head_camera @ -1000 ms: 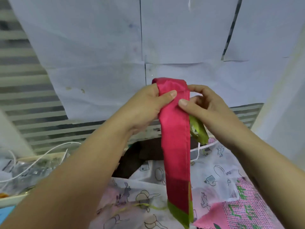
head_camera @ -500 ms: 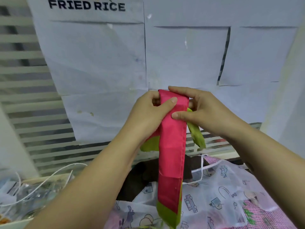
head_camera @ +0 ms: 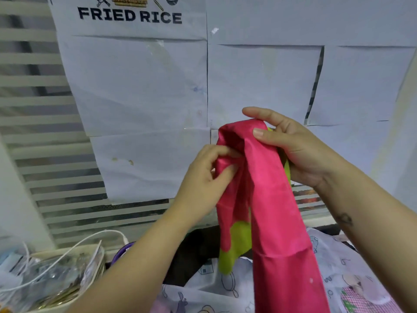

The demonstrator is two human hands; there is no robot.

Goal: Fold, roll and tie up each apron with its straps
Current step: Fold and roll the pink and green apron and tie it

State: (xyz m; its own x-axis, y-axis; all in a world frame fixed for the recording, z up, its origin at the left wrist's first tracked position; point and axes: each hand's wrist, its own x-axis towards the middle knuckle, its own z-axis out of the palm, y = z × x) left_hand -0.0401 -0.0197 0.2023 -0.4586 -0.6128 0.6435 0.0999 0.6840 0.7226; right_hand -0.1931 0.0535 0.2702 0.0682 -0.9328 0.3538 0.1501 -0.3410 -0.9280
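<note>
Pale paper sheets (head_camera: 140,86), one printed FRIED RICE, covered the striped wall behind the work, and a heap of printed aprons (head_camera: 352,267) lay below. Held up in the air before the wall was the pink apron (head_camera: 277,211), narrowed to a long band that hung down toward the heap. The right hand (head_camera: 295,152) gripped its top, thumb across the front and fingers curled behind. The left hand (head_camera: 203,179) pinched a loose pink flap at the band's left edge. This looked like the folding step, with rolling not yet begun. Next, I judged, the flap would need tucking flush against the band, edges matched, before any roll could start. The cloth was thin, slick and creased, with lime-green trim (head_camera: 237,240) at the flap's lower end. A green strip (head_camera: 287,168) beside the right palm was perhaps a strap, though too hidden to say.
</note>
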